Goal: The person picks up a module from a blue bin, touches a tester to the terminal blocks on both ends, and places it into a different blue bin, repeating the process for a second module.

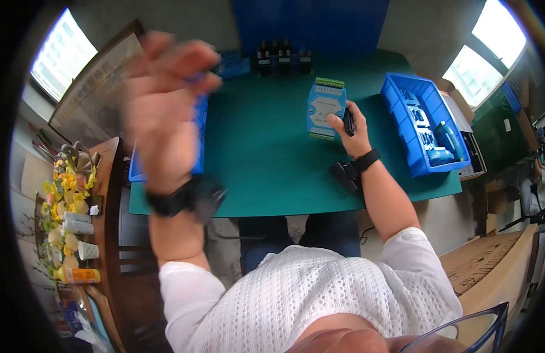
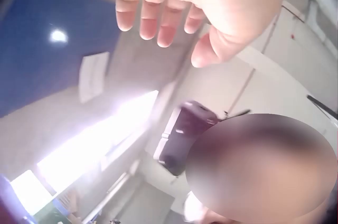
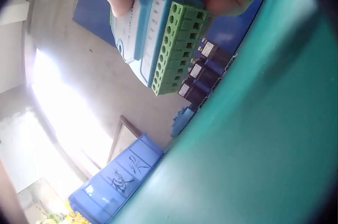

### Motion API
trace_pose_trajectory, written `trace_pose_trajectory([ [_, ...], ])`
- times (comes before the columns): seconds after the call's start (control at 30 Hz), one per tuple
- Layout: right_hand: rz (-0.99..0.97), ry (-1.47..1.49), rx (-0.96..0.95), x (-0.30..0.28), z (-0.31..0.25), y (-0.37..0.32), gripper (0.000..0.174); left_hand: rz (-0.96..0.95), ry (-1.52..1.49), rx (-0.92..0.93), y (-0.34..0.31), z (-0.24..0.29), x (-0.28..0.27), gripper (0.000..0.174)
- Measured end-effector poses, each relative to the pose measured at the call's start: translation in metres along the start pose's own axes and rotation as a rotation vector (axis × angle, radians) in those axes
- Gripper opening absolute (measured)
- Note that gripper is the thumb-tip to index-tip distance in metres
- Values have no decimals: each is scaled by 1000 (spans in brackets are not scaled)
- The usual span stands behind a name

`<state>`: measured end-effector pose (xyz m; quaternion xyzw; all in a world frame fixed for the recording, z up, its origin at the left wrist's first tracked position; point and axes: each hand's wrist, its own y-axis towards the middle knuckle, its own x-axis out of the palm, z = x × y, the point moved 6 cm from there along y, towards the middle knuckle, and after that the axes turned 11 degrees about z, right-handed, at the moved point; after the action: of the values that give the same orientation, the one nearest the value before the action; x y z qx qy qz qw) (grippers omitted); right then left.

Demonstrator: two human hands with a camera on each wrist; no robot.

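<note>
My right hand [image 1: 359, 134] grips a light-blue terminal module [image 1: 326, 109] above the green table, thumb on its pale labelled face. Green screw-terminal strips line both ends of this module; one terminal strip [image 3: 177, 49] shows large in the right wrist view. A black part [image 1: 349, 122] shows between the module's side and the fingers. High over the table's left side, my left hand [image 1: 166, 112] is raised and blurred in the head view. Its fingers [image 2: 149, 20] are loosely bent with nothing held, as the left wrist view shows.
To the right stands a blue bin [image 1: 409, 144] with several blue-and-white modules. Another blue bin [image 1: 137, 169] sits at the left, partly hidden behind the left arm. Several small black devices [image 1: 284, 63] stand at the back of the green table [image 1: 266, 176].
</note>
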<state>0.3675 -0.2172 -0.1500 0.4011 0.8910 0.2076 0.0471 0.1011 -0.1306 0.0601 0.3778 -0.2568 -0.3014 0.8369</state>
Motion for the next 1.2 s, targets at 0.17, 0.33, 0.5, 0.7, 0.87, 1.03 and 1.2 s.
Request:
trace_pose_trajectory([
  [0.17, -76, -15, 28, 6, -7, -1, 46, 192, 79, -875, -78, -164, 3, 55],
  [0.33, -133, 52, 67, 10, -6, -5, 48, -35, 16, -959, -115, -201, 27, 63],
  [0.5, -244, 40, 31, 21, -16, -9, 48, -150, -91, -985, -134, -200, 37, 63],
  [0.7, -175, -132, -111, 22, -33, -12, 40, -80, -143, -962, -135, -199, 32, 52],
  [0.87, 88, 65, -295, -1, -103, 16, 24, 52, -255, -1100, -131, -201, 21, 52],
  [1.03, 58, 334, -330, -8, -90, 32, 31, 47, -248, -1139, -131, -203, 17, 55],
  [1.2, 161, 127, -183, -12, -33, 28, 41, 69, -229, -1091, -131, -206, 18, 58],
])
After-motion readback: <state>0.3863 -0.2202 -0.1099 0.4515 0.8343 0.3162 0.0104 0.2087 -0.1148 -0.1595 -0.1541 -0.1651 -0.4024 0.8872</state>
